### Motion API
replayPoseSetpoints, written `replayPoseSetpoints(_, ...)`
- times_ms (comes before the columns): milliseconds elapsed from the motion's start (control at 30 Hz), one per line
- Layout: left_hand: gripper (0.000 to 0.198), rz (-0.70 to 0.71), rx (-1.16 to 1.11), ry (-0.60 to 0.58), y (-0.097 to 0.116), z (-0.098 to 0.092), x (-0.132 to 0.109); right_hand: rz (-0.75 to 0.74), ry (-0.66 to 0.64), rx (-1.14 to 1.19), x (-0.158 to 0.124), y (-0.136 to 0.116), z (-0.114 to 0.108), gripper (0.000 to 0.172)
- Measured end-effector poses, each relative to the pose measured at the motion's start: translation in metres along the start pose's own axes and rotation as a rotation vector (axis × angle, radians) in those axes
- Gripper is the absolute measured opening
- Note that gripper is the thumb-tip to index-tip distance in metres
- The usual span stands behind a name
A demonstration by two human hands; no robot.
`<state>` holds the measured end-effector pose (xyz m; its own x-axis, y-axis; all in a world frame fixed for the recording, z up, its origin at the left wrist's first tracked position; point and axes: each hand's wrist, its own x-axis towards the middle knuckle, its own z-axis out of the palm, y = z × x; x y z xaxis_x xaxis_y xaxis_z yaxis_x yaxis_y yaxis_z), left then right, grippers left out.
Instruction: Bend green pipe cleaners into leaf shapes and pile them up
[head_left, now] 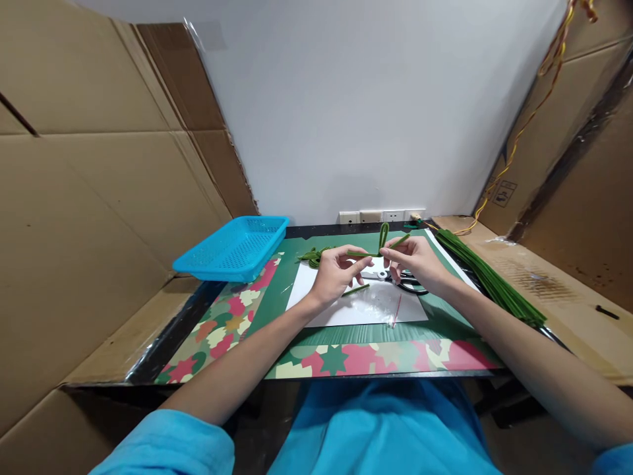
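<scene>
Between my two hands is a green pipe cleaner [384, 237], bent into an upright narrow loop with ends running out to both sides. My left hand [336, 274] pinches it on the left, and my right hand [413, 260] grips it close to the base of the loop. Below my right hand lie scissors [413, 285] with black handles, partly hidden by the fingers. A short green piece [356, 289] rests on the white paper [341, 315] under my left hand. Behind that hand sits a small heap of shaped green pipe cleaners [311, 256].
A blue plastic basket [237, 247] stands at the back left. On the right lies a long bundle of green pipe cleaners [489, 277]. Cardboard walls [99, 185] flank the table, and sockets [370, 216] line the back wall. A yellow twisted cord [514, 142] hangs at the right.
</scene>
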<state>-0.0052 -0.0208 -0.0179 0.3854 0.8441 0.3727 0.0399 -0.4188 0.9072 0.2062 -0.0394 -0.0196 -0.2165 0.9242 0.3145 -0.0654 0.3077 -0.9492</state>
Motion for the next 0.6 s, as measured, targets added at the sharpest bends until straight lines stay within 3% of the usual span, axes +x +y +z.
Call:
replayPoseSetpoints(367,0.045,0.087,-0.055,0.035,-0.0050,0.0041,0.0000,-0.032,-0.108,-0.045,-0.0015,0.0017,0.0038,0.043)
replayPoseSetpoints(600,0.042,0.036,0.002,0.003,-0.0071,0.0024,-0.0005,-0.025,-0.194,-0.114,-0.0028,0.0010,0.0040,0.045)
